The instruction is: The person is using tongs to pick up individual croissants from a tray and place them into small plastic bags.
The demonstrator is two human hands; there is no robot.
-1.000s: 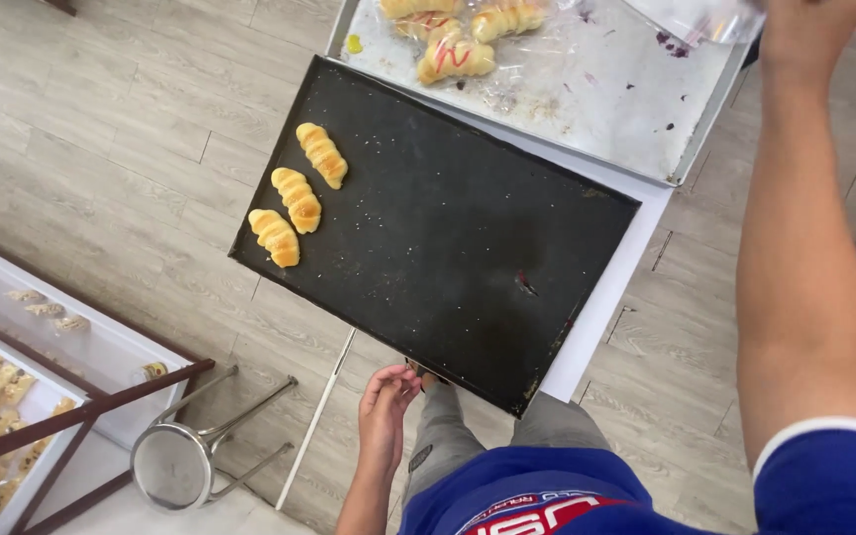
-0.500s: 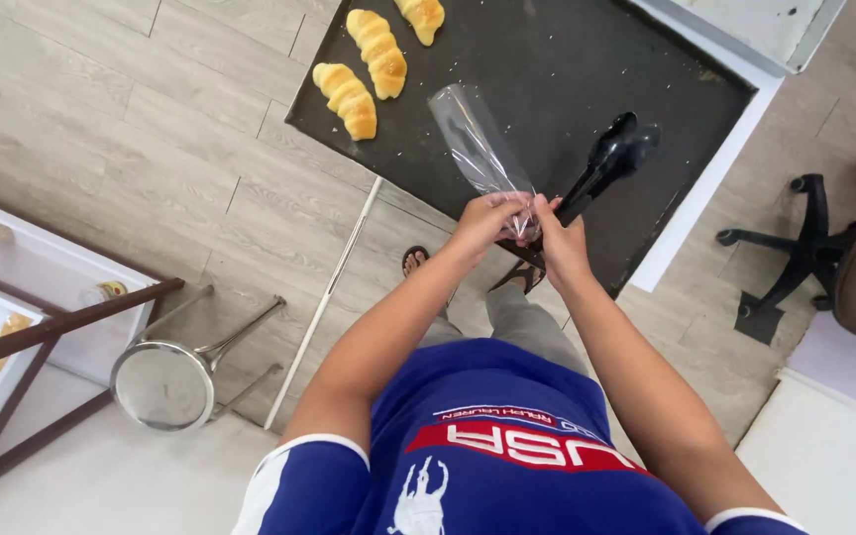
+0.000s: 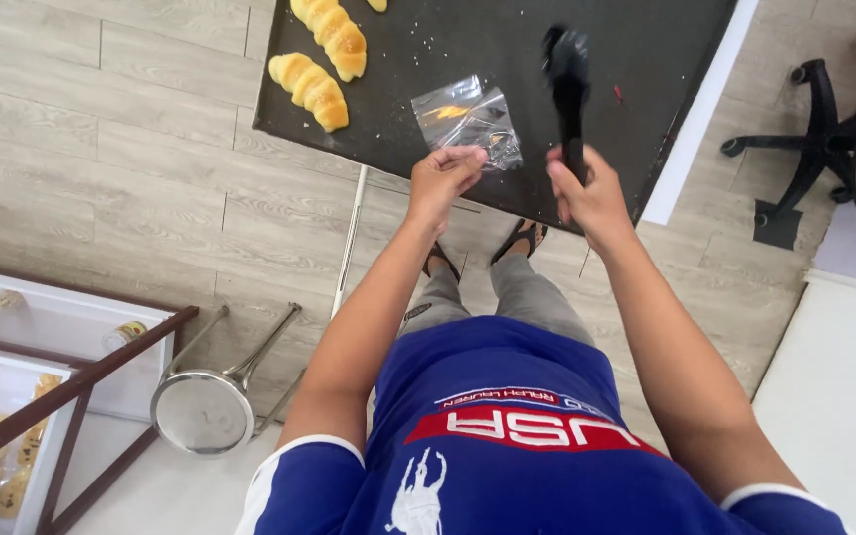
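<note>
Left hand (image 3: 445, 176) pinches a clear plastic bag (image 3: 468, 119), right hand (image 3: 591, 198) grips black tongs (image 3: 569, 84) over the baking tray's (image 3: 646, 149) near edge; the flimsy bag, seemingly barely pinched, could slip.

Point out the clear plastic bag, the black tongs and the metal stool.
clear plastic bag (image 3: 468, 117), head view, on the middle of the crinkled film above the left hand.
black tongs (image 3: 568, 61), head view, on the upper head end, above the right hand's grip.
metal stool (image 3: 202, 411), head view, on the round seat.
</note>
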